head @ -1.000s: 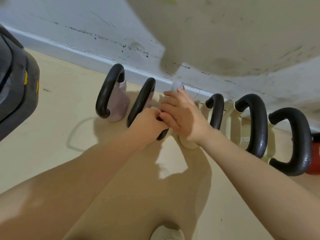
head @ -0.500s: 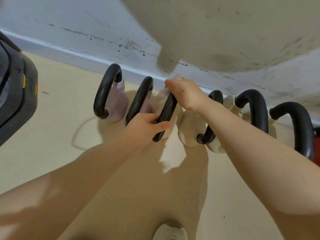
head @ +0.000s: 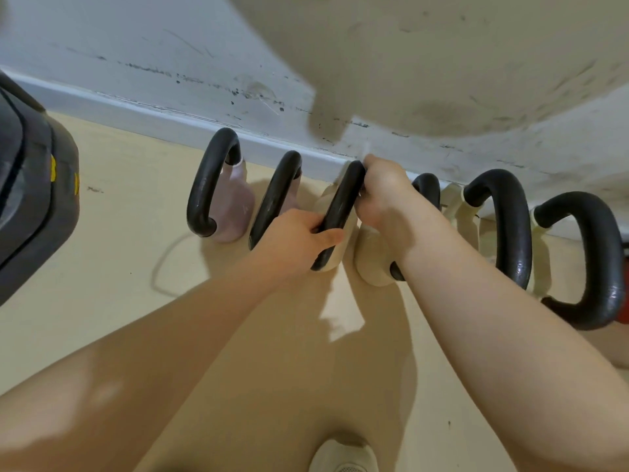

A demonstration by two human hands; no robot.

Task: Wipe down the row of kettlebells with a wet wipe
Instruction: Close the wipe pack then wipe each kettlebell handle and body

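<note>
The kettlebells [head: 343,212] stand in a row along the wall across mid-frame. At centre, the left hand [head: 299,240] grips the lower part of the third bell's black handle, steadying it. The right hand [head: 381,195] curls round the handle's top; the wipe is hidden, presumably under its fingers. To wipe well, I judge the left hand should hold firm while the right slides down the whole loop, then covers the cream body below.

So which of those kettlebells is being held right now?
The third kettlebell from the left, cream-bodied: both hands are on its black handle, left hand low, right hand at the top.
</note>
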